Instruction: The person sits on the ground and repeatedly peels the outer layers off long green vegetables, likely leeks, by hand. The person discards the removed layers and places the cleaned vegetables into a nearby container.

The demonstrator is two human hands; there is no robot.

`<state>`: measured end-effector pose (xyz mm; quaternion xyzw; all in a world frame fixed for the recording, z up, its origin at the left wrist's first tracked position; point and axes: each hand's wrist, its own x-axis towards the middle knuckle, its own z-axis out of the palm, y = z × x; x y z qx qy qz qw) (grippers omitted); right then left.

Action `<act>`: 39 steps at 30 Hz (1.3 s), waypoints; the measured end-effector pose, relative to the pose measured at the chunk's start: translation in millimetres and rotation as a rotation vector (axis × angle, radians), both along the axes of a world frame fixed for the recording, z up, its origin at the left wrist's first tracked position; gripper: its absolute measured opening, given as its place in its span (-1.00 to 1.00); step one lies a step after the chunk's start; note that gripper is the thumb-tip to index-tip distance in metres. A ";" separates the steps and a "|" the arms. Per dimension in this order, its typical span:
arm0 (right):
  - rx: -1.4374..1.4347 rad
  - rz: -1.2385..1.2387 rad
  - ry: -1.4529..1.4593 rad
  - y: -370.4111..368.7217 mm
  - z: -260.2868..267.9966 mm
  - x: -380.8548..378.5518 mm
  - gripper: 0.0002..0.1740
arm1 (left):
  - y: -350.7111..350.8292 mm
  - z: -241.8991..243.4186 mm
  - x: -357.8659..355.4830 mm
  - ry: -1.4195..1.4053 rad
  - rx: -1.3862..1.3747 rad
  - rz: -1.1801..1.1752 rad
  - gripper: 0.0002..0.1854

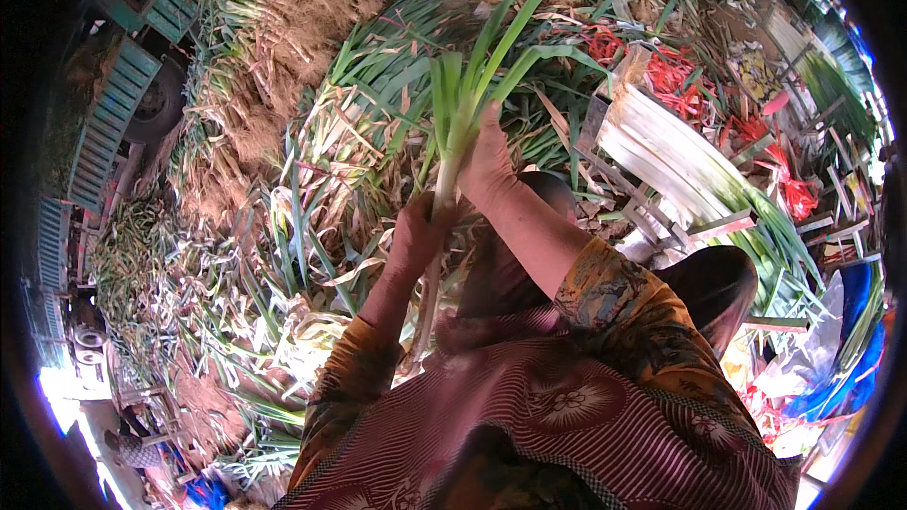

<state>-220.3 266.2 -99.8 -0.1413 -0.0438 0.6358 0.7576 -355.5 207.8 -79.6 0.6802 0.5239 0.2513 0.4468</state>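
A long green onion [448, 173] stands nearly upright before me, its green leaves [464, 81] fanned out at the top. My left hand [419, 230] is closed around the pale stalk. Higher up, my right hand [487, 159] grips the same plant where the stalk turns into leaves. The stalk's lower part runs down past my left wrist, and its root end is hard to make out. Behind my hands lies a heap of green onions [382, 78] with long green leaves.
Trimmed white-stalked green onions [666, 142] rest on a metal rack [638, 202] at my right. Red plastic ties [680, 78] lie behind it. Unpeeled onions with brown roots [297, 21] are piled at the far left. Stripped leaves [283, 319] litter the ground. A green slatted vehicle side [113, 120] stands beyond.
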 end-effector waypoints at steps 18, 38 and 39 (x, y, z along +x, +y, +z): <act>-0.708 0.069 -0.919 -12.9 19.7 -11.8 -0.67 | 31.7 -43.5 1.5 -0.602 0.035 0.135 -0.73; -0.213 0.192 -0.220 -5.5 25.0 -11.8 -0.78 | -11.2 -44.0 -28.4 -0.264 0.059 0.209 -0.75; -0.235 0.144 -0.216 -5.2 24.2 -9.4 -0.78 | -15.7 -28.6 -9.5 -0.324 -0.035 0.278 -0.83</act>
